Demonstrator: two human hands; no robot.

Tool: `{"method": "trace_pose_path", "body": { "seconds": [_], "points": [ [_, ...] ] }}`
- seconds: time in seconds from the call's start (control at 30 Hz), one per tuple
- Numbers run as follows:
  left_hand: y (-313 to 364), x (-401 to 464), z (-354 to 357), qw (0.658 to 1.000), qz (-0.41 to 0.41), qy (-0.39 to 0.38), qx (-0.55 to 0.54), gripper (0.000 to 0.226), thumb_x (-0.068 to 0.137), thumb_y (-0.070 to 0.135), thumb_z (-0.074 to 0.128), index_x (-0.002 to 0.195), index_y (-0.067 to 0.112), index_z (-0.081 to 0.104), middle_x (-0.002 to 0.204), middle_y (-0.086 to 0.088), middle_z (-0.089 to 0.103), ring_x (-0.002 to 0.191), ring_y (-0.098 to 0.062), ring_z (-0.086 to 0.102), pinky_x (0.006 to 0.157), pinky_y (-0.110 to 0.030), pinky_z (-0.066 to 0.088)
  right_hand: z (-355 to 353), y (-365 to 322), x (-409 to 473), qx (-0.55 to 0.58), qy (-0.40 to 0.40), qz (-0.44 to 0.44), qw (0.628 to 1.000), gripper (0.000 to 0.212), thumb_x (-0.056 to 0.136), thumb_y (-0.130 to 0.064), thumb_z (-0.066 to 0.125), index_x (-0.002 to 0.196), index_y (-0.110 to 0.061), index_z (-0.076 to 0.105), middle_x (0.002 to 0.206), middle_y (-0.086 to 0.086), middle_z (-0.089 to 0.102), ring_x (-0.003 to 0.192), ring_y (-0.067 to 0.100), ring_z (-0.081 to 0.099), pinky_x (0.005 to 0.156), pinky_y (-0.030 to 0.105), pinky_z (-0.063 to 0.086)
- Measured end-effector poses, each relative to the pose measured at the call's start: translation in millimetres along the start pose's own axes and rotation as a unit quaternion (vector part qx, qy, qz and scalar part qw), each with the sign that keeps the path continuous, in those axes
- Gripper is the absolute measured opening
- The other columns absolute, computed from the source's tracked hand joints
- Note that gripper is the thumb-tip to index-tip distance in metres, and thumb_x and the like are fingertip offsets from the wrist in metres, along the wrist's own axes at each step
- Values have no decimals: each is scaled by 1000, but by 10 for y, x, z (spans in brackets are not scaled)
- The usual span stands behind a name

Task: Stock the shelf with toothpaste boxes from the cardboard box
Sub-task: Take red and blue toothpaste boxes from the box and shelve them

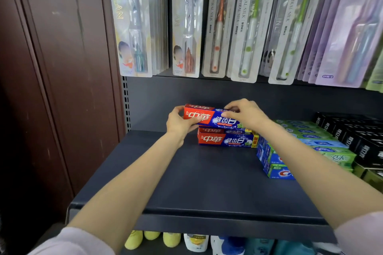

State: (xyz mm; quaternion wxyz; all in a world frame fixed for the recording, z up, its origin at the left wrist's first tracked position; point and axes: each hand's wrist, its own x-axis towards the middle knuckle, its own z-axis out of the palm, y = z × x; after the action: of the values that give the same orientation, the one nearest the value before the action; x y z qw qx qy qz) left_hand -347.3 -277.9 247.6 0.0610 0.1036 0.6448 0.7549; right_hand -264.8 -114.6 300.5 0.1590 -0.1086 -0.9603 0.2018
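A red and blue toothpaste box is held level at the back of the dark shelf. My left hand grips its red left end; my right hand grips its top and front towards the right end. It sits just above another red and blue toothpaste box, which lies on the shelf. Whether the two boxes touch I cannot tell. The cardboard box is not in view.
Right of the stack lie rows of blue and green toothpaste boxes and black boxes. Packaged toothbrushes hang above the shelf. A brown wooden panel stands at the left. Bottles fill the shelf below.
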Motion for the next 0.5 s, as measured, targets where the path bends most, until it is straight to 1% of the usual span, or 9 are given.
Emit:
{"method": "trace_pose_path", "body": {
  "seconds": [0.07,0.1,0.13,0.2,0.23,0.3,0.33,0.4,0.5],
  "points": [
    [-39,34,87,999,-1,21,47,60,80,12,74,132,12,44,126,-14,57,111,-26,61,82,-32,55,79,47,54,-132,36,-27,990,39,95,-36,51,129,-20,54,127,8,58,116,27,54,96,42,43],
    [-49,48,122,994,9,28,102,60,80,16,74,131,11,45,127,-12,58,112,-26,61,83,-30,53,120,106,89,-171,44,-35,984,40,96,-35,48,132,-20,51,130,8,55,119,27,51,96,42,40],
    [-65,68,152,985,20,32,168,59,79,21,75,130,11,47,125,-11,59,112,-26,60,84,-30,50,156,168,104,-182,46,-33,982,40,97,-33,47,134,-20,49,131,8,53,121,27,49,97,41,39],
    [-111,133,206,960,29,25,279,53,80,30,74,126,11,53,122,-10,62,111,-27,61,91,-34,49,277,324,136,-186,59,-12,981,38,97,-27,47,134,-21,50,134,6,48,124,25,44,97,39,39],
    [-135,153,231,948,26,19,317,47,82,34,71,122,12,57,119,-10,64,109,-27,62,95,-39,48,357,381,123,-202,73,-2,977,37,96,-23,49,133,-21,52,133,4,47,124,24,43,97,38,39],
    [-171,165,280,924,26,10,380,37,86,37,66,115,14,61,114,-9,67,105,-28,63,97,-45,46,512,427,93,-239,103,20,965,43,92,-12,53,134,-21,50,131,6,46,124,26,42,96,38,41],
    [-193,175,296,915,31,8,403,35,87,37,64,113,15,61,113,-8,67,104,-28,63,97,-46,46,563,407,85,-249,111,30,962,49,90,-8,55,136,-19,47,132,8,44,125,28,41,97,38,42],
    [-233,191,306,908,42,-2,416,34,88,37,63,114,15,60,112,-8,67,103,-28,64,95,-46,48,604,339,96,-274,109,36,955,58,86,-1,57,139,-12,39,136,13,40,128,32,38,99,39,42],
    [-251,201,284,909,49,-27,412,39,88,35,62,121,15,55,117,-9,65,105,-29,63,92,-45,50,595,286,138,-283,93,47,954,62,84,-4,62,140,-8,34,138,16,38,130,34,36,101,39,40]
  ]
}}
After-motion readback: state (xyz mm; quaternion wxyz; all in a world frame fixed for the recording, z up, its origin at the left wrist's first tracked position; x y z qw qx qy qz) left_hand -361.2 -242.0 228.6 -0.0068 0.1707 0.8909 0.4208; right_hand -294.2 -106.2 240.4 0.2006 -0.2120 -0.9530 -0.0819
